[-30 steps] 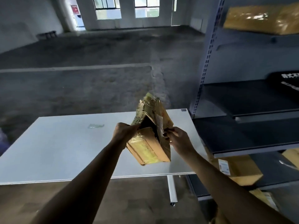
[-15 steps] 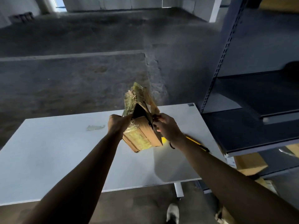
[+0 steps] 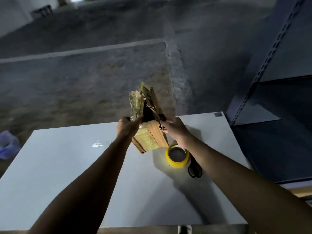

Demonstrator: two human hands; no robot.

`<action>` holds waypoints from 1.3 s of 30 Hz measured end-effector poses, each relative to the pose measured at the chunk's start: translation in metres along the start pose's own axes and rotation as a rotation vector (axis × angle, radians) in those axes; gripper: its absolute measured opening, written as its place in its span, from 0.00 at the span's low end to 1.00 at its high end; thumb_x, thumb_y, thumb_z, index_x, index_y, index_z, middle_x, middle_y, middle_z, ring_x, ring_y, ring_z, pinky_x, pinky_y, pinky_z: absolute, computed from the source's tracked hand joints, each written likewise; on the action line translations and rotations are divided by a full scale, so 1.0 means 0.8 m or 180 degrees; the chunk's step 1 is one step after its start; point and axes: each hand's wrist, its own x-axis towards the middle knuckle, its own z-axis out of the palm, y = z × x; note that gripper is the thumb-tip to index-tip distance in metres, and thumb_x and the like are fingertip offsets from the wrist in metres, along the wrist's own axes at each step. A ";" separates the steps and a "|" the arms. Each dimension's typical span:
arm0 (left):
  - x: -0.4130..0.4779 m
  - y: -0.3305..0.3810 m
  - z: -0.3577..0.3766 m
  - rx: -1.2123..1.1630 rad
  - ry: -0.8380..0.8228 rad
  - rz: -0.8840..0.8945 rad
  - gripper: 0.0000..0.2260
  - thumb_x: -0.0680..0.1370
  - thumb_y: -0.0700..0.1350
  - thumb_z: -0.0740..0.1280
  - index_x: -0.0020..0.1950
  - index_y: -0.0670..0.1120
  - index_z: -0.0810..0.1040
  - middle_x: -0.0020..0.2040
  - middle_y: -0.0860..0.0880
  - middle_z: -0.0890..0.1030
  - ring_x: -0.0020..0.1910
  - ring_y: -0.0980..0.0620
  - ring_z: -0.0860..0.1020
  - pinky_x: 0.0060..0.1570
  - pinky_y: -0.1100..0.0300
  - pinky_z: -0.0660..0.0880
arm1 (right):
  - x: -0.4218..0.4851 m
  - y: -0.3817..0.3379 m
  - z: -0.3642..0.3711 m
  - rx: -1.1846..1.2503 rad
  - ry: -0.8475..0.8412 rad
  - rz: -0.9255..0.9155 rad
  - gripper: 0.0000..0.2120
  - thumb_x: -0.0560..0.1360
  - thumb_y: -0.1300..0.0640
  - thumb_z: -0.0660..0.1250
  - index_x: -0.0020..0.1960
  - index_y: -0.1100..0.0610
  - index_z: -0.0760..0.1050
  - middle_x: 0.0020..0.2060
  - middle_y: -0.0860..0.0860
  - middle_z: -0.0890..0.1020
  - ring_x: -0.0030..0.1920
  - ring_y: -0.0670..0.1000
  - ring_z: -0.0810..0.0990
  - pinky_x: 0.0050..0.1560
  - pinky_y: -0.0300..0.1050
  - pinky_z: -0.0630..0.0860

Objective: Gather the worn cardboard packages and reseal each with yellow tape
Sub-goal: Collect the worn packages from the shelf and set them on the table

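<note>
Two hands hold a torn box (image 3: 150, 137) up in the air over the far right part of the white bench (image 3: 67, 166). The left hand (image 3: 127, 127) grips the box's left flap, its fingers (image 3: 125, 118) curled round the shiny wrap. The right hand (image 3: 175, 128) pinches the right flap. The box leans, and its top gapes open, dark inside. A yellow tape roll (image 3: 177, 155) lies flat on the bench near the right edge, just under the box. Black scissors (image 3: 195, 169) lie just beside the roll.
</note>
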 end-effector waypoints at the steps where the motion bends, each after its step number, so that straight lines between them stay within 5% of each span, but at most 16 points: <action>1: 0.005 0.001 0.003 0.0030 -0.0003 0.0032 0.23 0.71 0.63 0.73 0.39 0.43 0.79 0.30 0.50 0.74 0.29 0.52 0.71 0.25 0.62 0.60 | 0.011 0.003 0.000 -0.0006 -0.0055 0.0021 0.12 0.80 0.56 0.65 0.42 0.44 0.82 0.53 0.61 0.84 0.54 0.59 0.82 0.66 0.66 0.70; 3: 0.016 -0.004 0.012 0.0082 -0.0033 0.0121 0.27 0.68 0.69 0.70 0.43 0.43 0.81 0.35 0.48 0.80 0.36 0.48 0.78 0.28 0.60 0.68 | 0.031 0.013 -0.002 -0.0013 -0.0148 0.0096 0.15 0.80 0.57 0.63 0.44 0.42 0.84 0.56 0.66 0.80 0.51 0.59 0.81 0.65 0.70 0.68; 6: 0.034 -0.023 0.027 0.0273 -0.0036 0.0022 0.32 0.66 0.72 0.66 0.53 0.46 0.77 0.48 0.45 0.81 0.51 0.42 0.79 0.46 0.46 0.78 | 0.053 0.028 -0.005 0.0049 -0.0229 0.0281 0.17 0.77 0.63 0.60 0.45 0.45 0.84 0.54 0.69 0.80 0.48 0.61 0.79 0.64 0.72 0.67; 9: 0.036 -0.029 0.039 0.0467 -0.0092 -0.0061 0.28 0.71 0.67 0.67 0.61 0.48 0.72 0.54 0.44 0.77 0.58 0.40 0.73 0.55 0.42 0.76 | 0.063 0.043 -0.007 -0.0037 -0.0234 0.0424 0.18 0.72 0.65 0.60 0.46 0.47 0.83 0.45 0.63 0.82 0.46 0.58 0.80 0.60 0.72 0.71; 16: 0.035 -0.031 0.044 0.1173 -0.0366 -0.0063 0.21 0.78 0.61 0.63 0.62 0.47 0.71 0.58 0.44 0.74 0.61 0.42 0.64 0.61 0.44 0.66 | 0.057 0.035 -0.014 -0.0017 -0.0178 0.0539 0.14 0.76 0.64 0.62 0.48 0.48 0.82 0.53 0.60 0.84 0.59 0.64 0.79 0.63 0.65 0.74; 21: 0.027 -0.025 0.031 0.1273 -0.0406 -0.0069 0.21 0.78 0.62 0.61 0.59 0.46 0.73 0.62 0.43 0.75 0.63 0.41 0.65 0.63 0.43 0.66 | 0.057 0.042 -0.016 -0.0347 -0.0135 0.0426 0.20 0.75 0.68 0.57 0.58 0.52 0.80 0.52 0.54 0.84 0.56 0.58 0.81 0.60 0.56 0.77; 26: 0.003 -0.019 0.012 0.1096 -0.0361 0.0151 0.27 0.80 0.60 0.61 0.74 0.46 0.66 0.72 0.42 0.70 0.72 0.40 0.62 0.68 0.43 0.64 | 0.031 0.025 -0.017 -0.0226 0.0021 0.0347 0.13 0.78 0.66 0.60 0.60 0.58 0.77 0.51 0.55 0.82 0.52 0.54 0.80 0.53 0.49 0.75; 34: -0.059 -0.030 -0.017 0.0449 -0.0350 0.0802 0.19 0.80 0.53 0.64 0.67 0.45 0.74 0.63 0.43 0.79 0.60 0.41 0.77 0.58 0.47 0.76 | -0.068 0.021 -0.015 -0.0333 0.0533 0.0041 0.19 0.79 0.66 0.61 0.70 0.62 0.71 0.65 0.58 0.77 0.63 0.55 0.77 0.65 0.53 0.74; 37: -0.093 -0.040 -0.014 0.0349 -0.0487 0.0999 0.13 0.80 0.47 0.64 0.61 0.43 0.77 0.56 0.43 0.82 0.55 0.41 0.79 0.51 0.50 0.77 | -0.120 0.026 -0.018 -0.0246 0.0837 0.0021 0.15 0.77 0.63 0.61 0.62 0.59 0.76 0.62 0.59 0.80 0.61 0.58 0.79 0.65 0.55 0.75; 39: -0.120 -0.049 -0.004 0.0334 -0.0679 0.1126 0.08 0.79 0.45 0.63 0.49 0.40 0.77 0.46 0.38 0.80 0.49 0.37 0.79 0.40 0.51 0.73 | -0.156 0.035 -0.024 -0.0246 0.1046 0.0065 0.09 0.75 0.61 0.63 0.53 0.52 0.78 0.57 0.56 0.83 0.58 0.57 0.81 0.64 0.56 0.76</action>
